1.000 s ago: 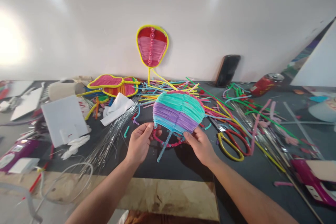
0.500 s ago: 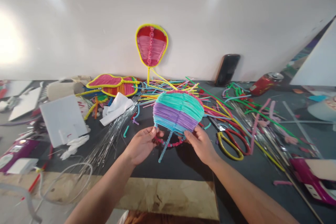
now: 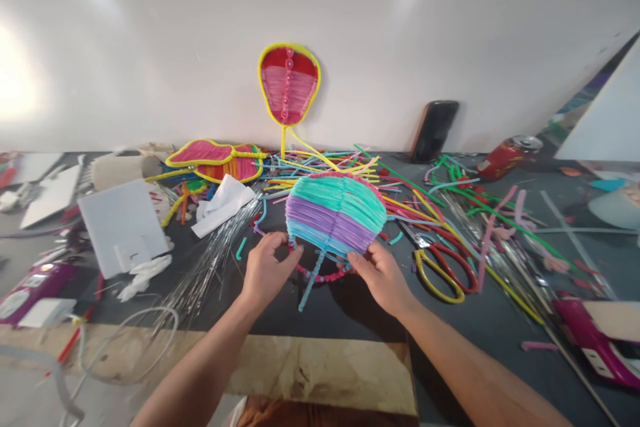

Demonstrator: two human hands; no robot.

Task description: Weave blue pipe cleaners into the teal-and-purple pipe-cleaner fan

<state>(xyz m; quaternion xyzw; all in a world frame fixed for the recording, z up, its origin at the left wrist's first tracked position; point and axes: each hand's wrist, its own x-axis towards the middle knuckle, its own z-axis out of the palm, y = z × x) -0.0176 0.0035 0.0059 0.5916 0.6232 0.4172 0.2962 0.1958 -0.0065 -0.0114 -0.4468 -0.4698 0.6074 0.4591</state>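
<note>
Both hands hold a pipe-cleaner fan (image 3: 336,213) with green, purple and blue bands, a twisted blue handle and a red-and-blue twisted rim along its lower edge. My left hand (image 3: 270,267) pinches the rim at its left side, thumb on top. On the right side, my right hand (image 3: 383,277) grips the edge between thumb and fingers. The fan is tilted above the dark table. Behind it lie many loose coloured pipe cleaners (image 3: 325,163). A finished-looking pink and red fan (image 3: 290,83) with a yellow border and a row of beads leans upright at the back.
Scissors (image 3: 440,273) with red and yellow handles lie right of my hands. A phone (image 3: 434,131) leans on the white back panel, near a red can (image 3: 509,157). Leftward are a pink-and-yellow shape (image 3: 215,160), crumpled paper (image 3: 223,205), metal wires (image 3: 210,267) and a white card (image 3: 123,227).
The fan has shifted slightly left. My left hand has changed its hold on the rim, its thumb now lying across it; my right hand has barely moved.
</note>
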